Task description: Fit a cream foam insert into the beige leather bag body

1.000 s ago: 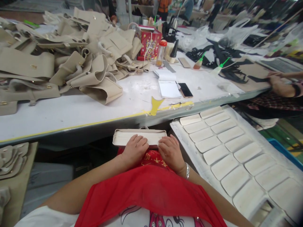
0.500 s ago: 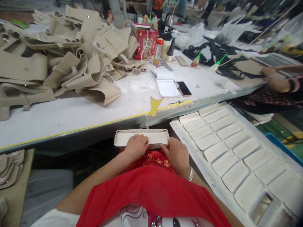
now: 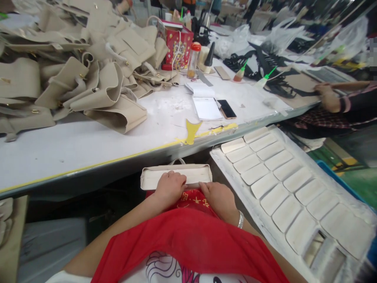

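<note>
Below the near edge of the long white desk (image 3: 88, 145), over the person's lap, lies a flat, oblong beige leather panel with folded edges (image 3: 194, 173). The left hand (image 3: 170, 188) rests palm-down on the panel's middle, its fingers curled and pressing the material flat; it grasps nothing. The right hand (image 3: 219, 196), a silver bracelet (image 3: 240, 219) at its wrist, lies just right of the left hand, its fingertips touching the panel's near edge; whether it pinches that edge cannot be told. The panel appears braced against the lap so that both hands can bear down on it. A red apron with yellow printed characters (image 3: 194, 196), too small to read, lies under the hands.

Right of the panel, a white moulded tray (image 3: 253, 212) holds rows of pale rounded-rectangle pieces (image 3: 277, 184), laid singly, plausibly to keep them apart. On the desk above the panel are a yellow tape strip along the edge (image 3: 191, 133), a white notepad (image 3: 207, 108) and a black smartphone (image 3: 226, 109) touching it. Farther left, a heap of beige leather bag parts (image 3: 82, 67) covers the desk. Behind the notepad stand a red patterned gift bag (image 3: 176, 49), its writing illegible, and a clear bottle with an orange cap (image 3: 193, 61). At far right, another person's sleeve and hand (image 3: 335, 100) rest on dark material.
</note>
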Available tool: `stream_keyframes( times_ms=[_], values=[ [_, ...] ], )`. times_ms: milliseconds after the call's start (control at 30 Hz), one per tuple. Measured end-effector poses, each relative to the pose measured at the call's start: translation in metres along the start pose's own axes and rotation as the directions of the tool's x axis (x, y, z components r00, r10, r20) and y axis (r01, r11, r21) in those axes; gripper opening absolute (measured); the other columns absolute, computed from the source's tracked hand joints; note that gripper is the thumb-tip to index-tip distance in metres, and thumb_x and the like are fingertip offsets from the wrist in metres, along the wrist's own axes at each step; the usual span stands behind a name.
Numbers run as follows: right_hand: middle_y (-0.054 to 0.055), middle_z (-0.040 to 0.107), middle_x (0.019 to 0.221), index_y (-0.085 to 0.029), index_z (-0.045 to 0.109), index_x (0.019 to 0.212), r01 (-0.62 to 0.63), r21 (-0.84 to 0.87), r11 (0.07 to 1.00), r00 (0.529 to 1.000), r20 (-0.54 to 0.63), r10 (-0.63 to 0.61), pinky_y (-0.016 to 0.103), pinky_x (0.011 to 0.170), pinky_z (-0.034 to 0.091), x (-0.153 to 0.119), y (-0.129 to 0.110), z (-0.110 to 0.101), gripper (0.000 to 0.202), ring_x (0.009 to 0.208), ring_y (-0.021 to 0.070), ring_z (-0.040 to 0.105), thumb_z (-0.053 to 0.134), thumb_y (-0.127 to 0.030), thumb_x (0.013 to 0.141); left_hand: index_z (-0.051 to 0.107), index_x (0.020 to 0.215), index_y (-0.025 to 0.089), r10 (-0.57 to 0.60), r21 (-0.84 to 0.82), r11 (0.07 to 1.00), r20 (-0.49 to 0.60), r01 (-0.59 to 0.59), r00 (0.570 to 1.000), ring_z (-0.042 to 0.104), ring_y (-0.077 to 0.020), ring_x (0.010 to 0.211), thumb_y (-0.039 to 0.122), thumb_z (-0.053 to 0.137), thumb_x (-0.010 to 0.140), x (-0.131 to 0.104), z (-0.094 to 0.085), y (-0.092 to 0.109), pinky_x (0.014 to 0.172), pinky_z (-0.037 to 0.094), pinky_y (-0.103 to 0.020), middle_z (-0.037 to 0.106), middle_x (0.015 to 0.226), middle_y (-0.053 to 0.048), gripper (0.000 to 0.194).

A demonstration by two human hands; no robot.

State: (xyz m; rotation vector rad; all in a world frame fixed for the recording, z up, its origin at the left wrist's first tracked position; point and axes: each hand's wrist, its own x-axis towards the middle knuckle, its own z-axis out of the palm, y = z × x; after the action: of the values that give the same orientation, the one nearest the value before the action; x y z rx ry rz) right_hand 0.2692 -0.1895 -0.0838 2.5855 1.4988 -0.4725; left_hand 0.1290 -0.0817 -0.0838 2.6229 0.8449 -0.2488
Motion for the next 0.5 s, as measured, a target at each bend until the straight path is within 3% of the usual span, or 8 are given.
stream_keyframes(
  times_ms=[67,133,200,267,367,433,500],
  values=[
    [0.012,0.068,0.071,-0.016,0.068,0.069,-0.011,0.079,0.997,1.000,-0.013,0.012,0.028,0.054,0.035,-0.001,-0.001,0.005,0.051,0.065,0.0220,0.064,0.032,-0.045,0.092,0.062,0.088,0.018,0.007,0.018,1.000,-0.009,-0.007,1.000,0.054,-0.0255,0.091,0.034,0.047,0.088,-0.001,0.001,0.000,0.076,0.039,-0.037,0.065,0.092,-0.008,0.022],
    [0.010,0.066,0.063,-0.015,0.063,0.062,-0.050,0.316,0.947,0.999,0.036,0.041,0.026,0.053,0.037,-0.001,-0.002,0.012,0.051,0.057,0.0178,0.062,0.034,-0.045,0.091,0.063,0.088,0.018,0.017,0.033,0.999,-0.035,-0.016,0.999,0.054,-0.0265,0.093,0.031,0.045,0.088,-0.002,0.003,0.000,0.077,0.038,-0.038,0.065,0.092,-0.008,0.022],
    [0.006,0.063,0.056,-0.015,0.060,0.060,-0.176,0.631,0.756,0.982,0.172,0.085,0.024,0.047,0.036,0.001,-0.004,0.020,0.048,0.046,0.0130,0.057,0.038,-0.047,0.089,0.063,0.088,0.018,0.027,0.038,0.999,-0.061,-0.025,0.998,0.053,-0.0268,0.096,0.028,0.043,0.089,-0.002,0.005,0.000,0.078,0.037,-0.039,0.065,0.091,-0.008,0.022],
    [0.004,0.062,0.056,-0.014,0.061,0.066,-0.338,0.820,0.462,0.939,0.325,0.111,0.021,0.041,0.033,0.002,-0.007,0.027,0.042,0.039,0.0096,0.052,0.044,-0.048,0.086,0.063,0.087,0.018,0.032,0.035,0.999,-0.074,-0.029,0.997,0.052,-0.0266,0.096,0.027,0.042,0.089,-0.001,0.006,-0.001,0.078,0.036,-0.039,0.065,0.091,-0.009,0.023],
    [0.003,0.064,0.062,-0.013,0.063,0.075,-0.485,0.865,0.125,0.873,0.472,0.120,0.018,0.037,0.030,0.004,-0.013,0.032,0.034,0.040,0.0068,0.050,0.052,-0.045,0.081,0.063,0.087,0.018,0.041,0.026,0.999,-0.065,-0.040,0.997,0.053,-0.0263,0.095,0.027,0.044,0.089,0.001,0.006,-0.003,0.077,0.036,-0.039,0.065,0.090,-0.008,0.021],
    [0.002,0.064,0.063,-0.013,0.063,0.077,-0.526,0.850,-0.013,0.845,0.524,0.103,0.017,0.038,0.030,0.004,-0.018,0.032,0.031,0.040,0.0056,0.049,0.055,-0.042,0.081,0.062,0.086,0.018,0.045,0.025,0.999,-0.053,-0.044,0.998,0.053,-0.0267,0.095,0.029,0.044,0.088,0.003,0.005,-0.004,0.077,0.036,-0.039,0.066,0.091,-0.008,0.022],
    [0.001,0.063,0.061,-0.013,0.063,0.077,-0.543,0.835,-0.092,0.831,0.550,0.084,0.017,0.038,0.031,0.005,-0.023,0.030,0.028,0.040,0.0050,0.049,0.056,-0.040,0.081,0.062,0.087,0.017,0.040,0.028,0.999,-0.034,-0.039,0.999,0.053,-0.0271,0.095,0.031,0.043,0.089,0.004,0.003,-0.006,0.077,0.037,-0.039,0.066,0.091,-0.009,0.023]
  ],
)
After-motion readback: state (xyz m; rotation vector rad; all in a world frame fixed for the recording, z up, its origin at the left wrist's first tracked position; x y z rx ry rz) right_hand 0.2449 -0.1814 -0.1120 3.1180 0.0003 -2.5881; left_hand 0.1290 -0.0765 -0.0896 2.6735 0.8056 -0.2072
